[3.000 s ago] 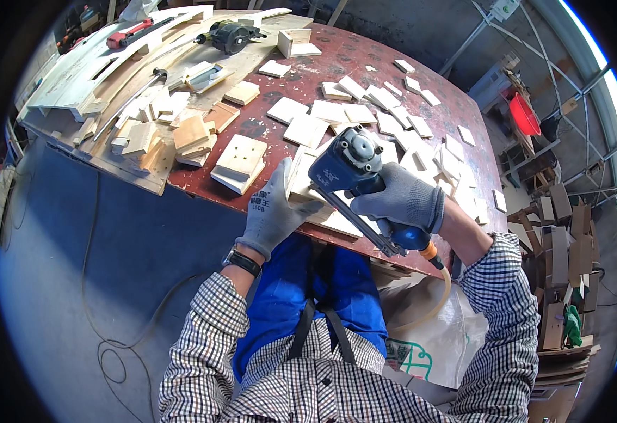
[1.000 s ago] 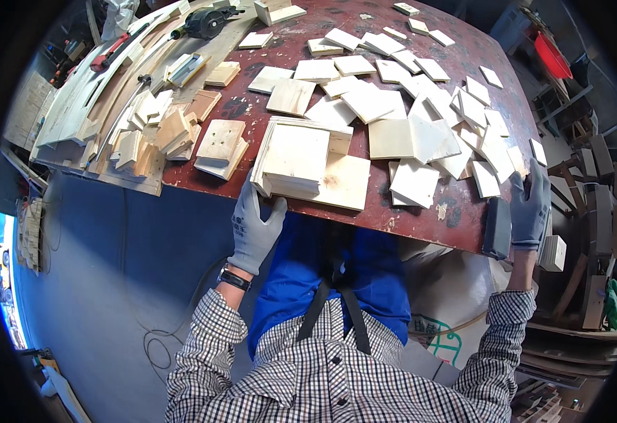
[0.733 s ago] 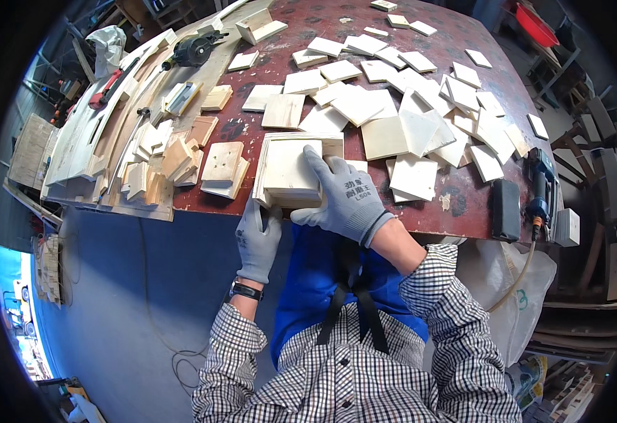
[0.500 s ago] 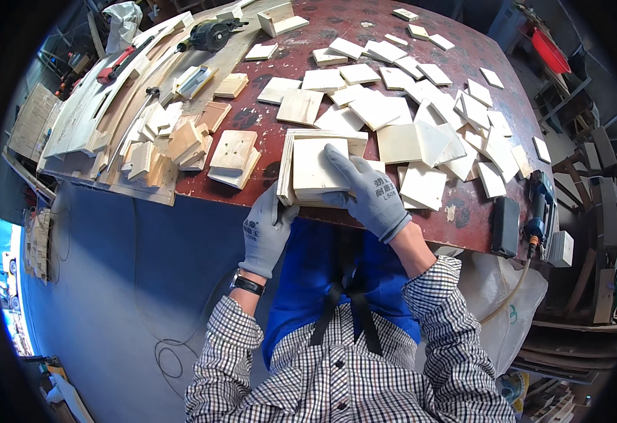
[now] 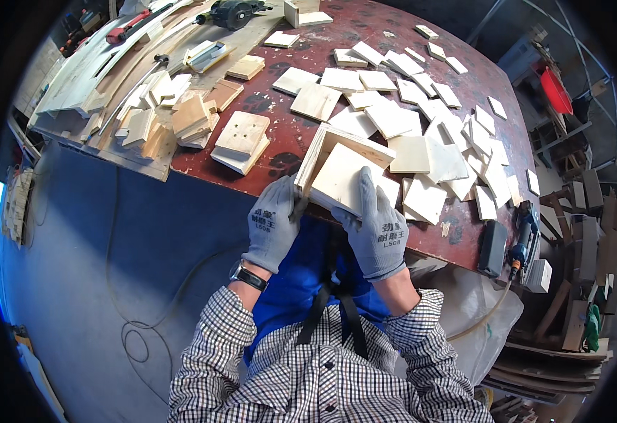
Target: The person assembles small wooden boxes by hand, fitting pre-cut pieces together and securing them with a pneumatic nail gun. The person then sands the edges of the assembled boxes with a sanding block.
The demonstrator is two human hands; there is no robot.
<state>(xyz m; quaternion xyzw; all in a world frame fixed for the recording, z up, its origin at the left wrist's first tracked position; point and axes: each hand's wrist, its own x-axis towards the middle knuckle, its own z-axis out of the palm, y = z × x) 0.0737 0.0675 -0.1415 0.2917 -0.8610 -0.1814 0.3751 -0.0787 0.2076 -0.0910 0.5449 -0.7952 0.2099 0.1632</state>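
Both hands wear grey work gloves. At the table's near edge my left hand (image 5: pixel 273 224) is closed on the lower left corner of an L-shaped plywood piece (image 5: pixel 313 156), whose two walls meet at the far left. A pale square wooden board (image 5: pixel 341 178) slants inside that corner, and my right hand (image 5: pixel 377 229) grips its near right edge, thumb underneath and fingers on top. Whether the board touches both walls I cannot tell. To the left lies a short stack of square boards (image 5: pixel 242 134); many loose square boards (image 5: pixel 408 154) spread beyond and to the right.
The red-brown table (image 5: pixel 217 180) carries a circular saw (image 5: pixel 234 13) far left and a hammer (image 5: pixel 159 62). Wood offcuts (image 5: pixel 194 116) pile at the left. Near the right edge lie a nail gun (image 5: pixel 525 236) with a hose and a dark block (image 5: pixel 492 248). A cable (image 5: pixel 136 331) loops on the floor.
The board has tilted and its near edge has swung toward me, baring more of the corner piece's walls. My right hand has slid down to its near edge. The whole view has shifted slightly.
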